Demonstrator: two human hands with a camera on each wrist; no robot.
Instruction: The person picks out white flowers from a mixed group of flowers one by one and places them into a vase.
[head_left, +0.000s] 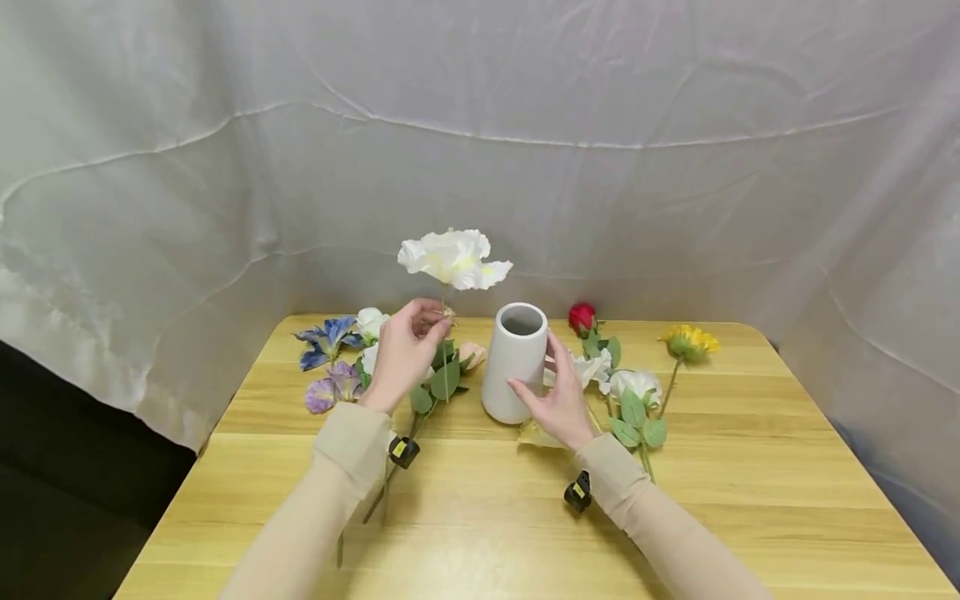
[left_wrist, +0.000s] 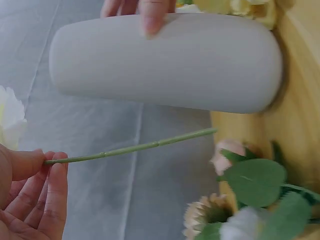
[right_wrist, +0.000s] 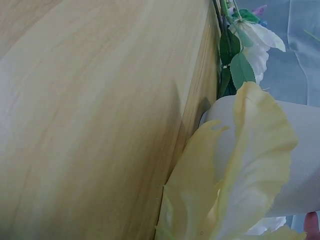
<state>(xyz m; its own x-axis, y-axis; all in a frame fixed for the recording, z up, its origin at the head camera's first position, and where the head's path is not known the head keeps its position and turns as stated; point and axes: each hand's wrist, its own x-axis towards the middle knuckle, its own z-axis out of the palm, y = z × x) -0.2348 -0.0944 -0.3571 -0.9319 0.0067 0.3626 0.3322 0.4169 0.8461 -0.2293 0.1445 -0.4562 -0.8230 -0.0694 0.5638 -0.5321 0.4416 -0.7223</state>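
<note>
A large white artificial flower (head_left: 453, 260) is raised above the table, its green stem (left_wrist: 135, 148) pinched between the thumb and fingers of my left hand (head_left: 408, 350). The stem's lower end hangs free, to the left of the vase. My right hand (head_left: 558, 396) grips the white vase (head_left: 510, 375) from its right side, thumb in front and fingers around the far side. The vase stands upright, and no flower shows in its mouth. In the right wrist view, a pale yellow flower (right_wrist: 260, 155) hides part of the vase, and only a fingertip (right_wrist: 311, 226) of that hand shows.
Left of the vase lie a blue flower (head_left: 327, 340), a purple flower (head_left: 333, 387), white blooms and a pale pink flower (head_left: 471, 355). On the right are a red rose (head_left: 581, 317), a yellow flower (head_left: 690, 342) and white blooms (head_left: 636, 385). Grey cloth (head_left: 480, 183) hangs behind the table.
</note>
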